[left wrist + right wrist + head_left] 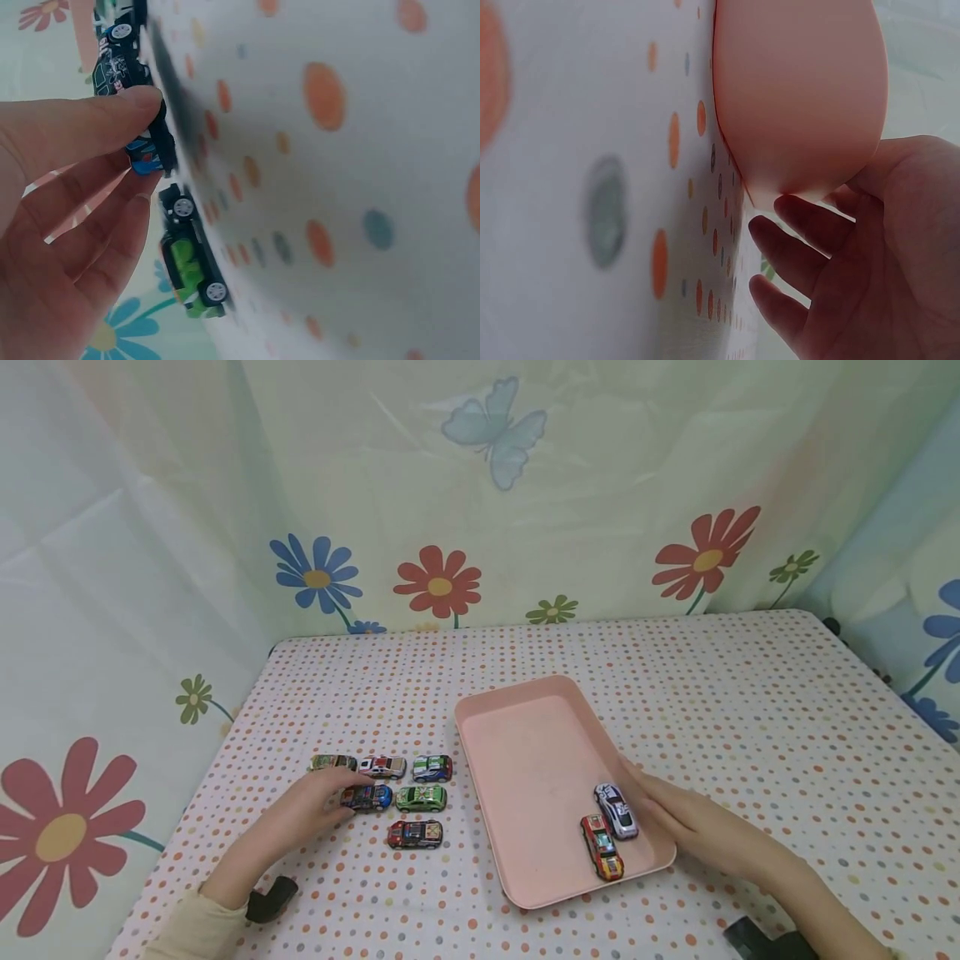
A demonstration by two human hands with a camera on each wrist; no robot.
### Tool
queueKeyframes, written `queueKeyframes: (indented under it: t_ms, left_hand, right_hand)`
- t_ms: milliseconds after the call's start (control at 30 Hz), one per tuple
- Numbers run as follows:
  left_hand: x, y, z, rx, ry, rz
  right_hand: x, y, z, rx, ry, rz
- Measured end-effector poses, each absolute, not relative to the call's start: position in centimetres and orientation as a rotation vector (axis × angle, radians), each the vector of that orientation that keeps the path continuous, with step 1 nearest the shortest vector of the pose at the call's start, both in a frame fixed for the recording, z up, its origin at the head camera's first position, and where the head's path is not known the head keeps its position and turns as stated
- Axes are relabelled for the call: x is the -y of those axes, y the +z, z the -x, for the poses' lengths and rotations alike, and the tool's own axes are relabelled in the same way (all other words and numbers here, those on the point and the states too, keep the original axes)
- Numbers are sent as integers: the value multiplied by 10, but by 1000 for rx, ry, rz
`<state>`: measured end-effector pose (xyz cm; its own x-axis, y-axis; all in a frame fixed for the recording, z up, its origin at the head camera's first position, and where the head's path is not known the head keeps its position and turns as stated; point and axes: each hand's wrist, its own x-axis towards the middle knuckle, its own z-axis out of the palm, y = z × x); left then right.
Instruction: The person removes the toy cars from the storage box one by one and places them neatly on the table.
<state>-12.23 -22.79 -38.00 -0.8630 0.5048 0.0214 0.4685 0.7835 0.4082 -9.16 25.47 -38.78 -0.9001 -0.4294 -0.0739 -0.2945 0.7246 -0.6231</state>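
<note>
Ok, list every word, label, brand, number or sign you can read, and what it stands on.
No text can be read.
Dark blue car in the left hand: markings too small and blurred.
White car and red-and-yellow car in the pink tray: markings too small.
Other cars on the dotted cloth: too small.
Backdrop: no lettering visible.

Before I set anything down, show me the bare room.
Free: the far end of the pink tray, beyond two toy cars; the table between the right hand and back curtain. Crowded: left of the tray, where six cars cluster near the left hand.
</note>
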Motion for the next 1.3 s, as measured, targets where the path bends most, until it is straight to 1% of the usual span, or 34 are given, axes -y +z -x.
queueKeyframes:
  t_ms: [500, 633, 733, 867, 933, 1067, 1200, 1300]
  left_hand:
    - [224, -384, 122, -2936, 536, -827]
    - [222, -378, 120, -2961, 504, -834]
    - [216, -367, 121, -2991, 529, -880]
    - [191, -343, 127, -3008, 542, -1076]
    - [171, -330, 133, -2978, 508, -1191]
    - [124, -309, 147, -2890, 491, -1503]
    - [72, -303, 158, -2731, 477, -1842]
    - [37, -307, 156, -2551, 376, -1952]
  right_hand:
    - [-256, -388, 90, -2715, -928, 571]
    - [-255, -388, 91, -2725, -925, 577]
    - [-254, -389, 91, -2739, -907, 576]
    - [-254, -390, 91, -2748, -886, 578]
    - [-254, -390, 91, -2750, -882, 587]
    - [-256, -390, 90, -2756, -882, 599]
    - [-256, -390, 91, -2751, -903, 604]
    - [-256, -389, 91, -2728, -927, 596]
